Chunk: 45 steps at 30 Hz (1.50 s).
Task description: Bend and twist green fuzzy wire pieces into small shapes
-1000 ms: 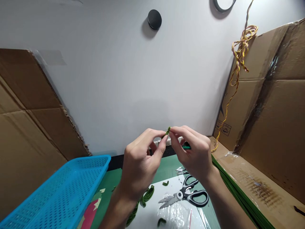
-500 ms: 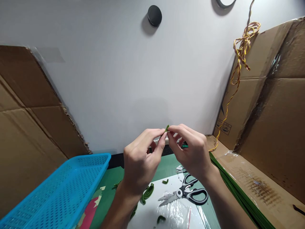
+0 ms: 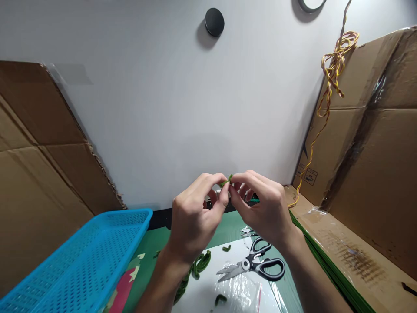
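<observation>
Below 1 pinched green strip (image 3: pixel 231 177), scissors (image 3: pixel 245 264) overlap a plastic bag (image 3: pixel 240 292).

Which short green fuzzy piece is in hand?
The thin green fuzzy piece held up between the fingers of the left hand and right hand; the other short green pieces lie loose below.

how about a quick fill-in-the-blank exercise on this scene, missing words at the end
1. The fingertips of the left hand and the right hand meet at a small piece whose colour is ____.
2. The perforated plastic basket is coloured ____.
3. The blades of the large scissors point toward the ____ edge of the picture.
4. The large box beside the twisted cord is made of ____.

Missing words: green; blue; left; cardboard.
</observation>
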Available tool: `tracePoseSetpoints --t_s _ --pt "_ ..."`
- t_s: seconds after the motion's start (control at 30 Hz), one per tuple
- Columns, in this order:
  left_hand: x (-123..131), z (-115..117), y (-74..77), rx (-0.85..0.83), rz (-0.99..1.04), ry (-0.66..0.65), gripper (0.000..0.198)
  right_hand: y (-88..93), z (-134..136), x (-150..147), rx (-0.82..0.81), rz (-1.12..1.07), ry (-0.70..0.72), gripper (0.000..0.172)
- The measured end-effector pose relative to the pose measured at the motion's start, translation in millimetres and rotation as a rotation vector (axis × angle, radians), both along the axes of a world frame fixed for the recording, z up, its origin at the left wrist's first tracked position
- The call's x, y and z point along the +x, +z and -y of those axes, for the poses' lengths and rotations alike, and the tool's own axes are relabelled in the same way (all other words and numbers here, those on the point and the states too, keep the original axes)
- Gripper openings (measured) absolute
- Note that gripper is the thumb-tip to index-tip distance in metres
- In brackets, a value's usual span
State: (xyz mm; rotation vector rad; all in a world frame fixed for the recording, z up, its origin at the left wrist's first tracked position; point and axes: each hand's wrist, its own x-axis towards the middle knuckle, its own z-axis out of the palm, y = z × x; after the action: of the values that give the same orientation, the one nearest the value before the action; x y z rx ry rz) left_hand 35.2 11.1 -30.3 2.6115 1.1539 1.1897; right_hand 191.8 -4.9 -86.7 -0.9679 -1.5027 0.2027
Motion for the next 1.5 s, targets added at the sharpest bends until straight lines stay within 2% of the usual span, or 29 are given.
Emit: tracePoseSetpoints --t_s 0.13,0.27,0.4,0.47,0.57,0.97,1.13,1.27,1.4,1.5 --pt "-1.3 -0.3 0.4 -0.226 0.123 -0.027 0.003 1.2 0.6 5.5 -0.007 0.03 -0.003 0.003" --pt "-5.5 -4.2 2.1 -0.567 0.325 -0.064 0.02 4.0 1.1 12.3 0.007 0.066 0.058 0.008" --pt "-8.2 -8.4 6.0 -0.862 0.478 -0.144 0.032 4.3 0.0 16.9 0.097 0.062 0.096 0.015" --pt "-7.7 -9.3 8.1 -0.967 0.527 -0.157 0.034 3.8 -0.2 17.7 0.129 0.04 0.078 0.016" --pt "-5.9 -9.8 10.8 -1.033 0.563 -0.159 0.034 2.5 -0.6 18.4 0.152 0.05 0.049 0.021" --pt "-6.8 -5.4 15.7 -1.047 0.579 -0.19 0.028 -3.9 -2.5 18.3 0.268 0.131 -0.034 0.022" --pt "-7.9 -2.5 14.6 -0.97 0.537 -0.222 0.021 -6.2 -4.2 15.7 0.287 0.099 -0.055 0.018" --pt "-9.1 -0.3 14.5 -0.84 0.434 -0.2 0.018 -3.2 -3.5 12.9 0.253 0.062 -0.023 0.012" --pt "-7.4 3.9 11.0 -0.664 0.356 -0.174 0.012 4.6 0.8 7.8 0.158 -0.137 0.08 0.007" --pt "-7.7 4.0 7.7 -0.358 0.252 -0.174 0.003 10.3 4.9 4.5 -0.029 -0.348 0.226 0.007"
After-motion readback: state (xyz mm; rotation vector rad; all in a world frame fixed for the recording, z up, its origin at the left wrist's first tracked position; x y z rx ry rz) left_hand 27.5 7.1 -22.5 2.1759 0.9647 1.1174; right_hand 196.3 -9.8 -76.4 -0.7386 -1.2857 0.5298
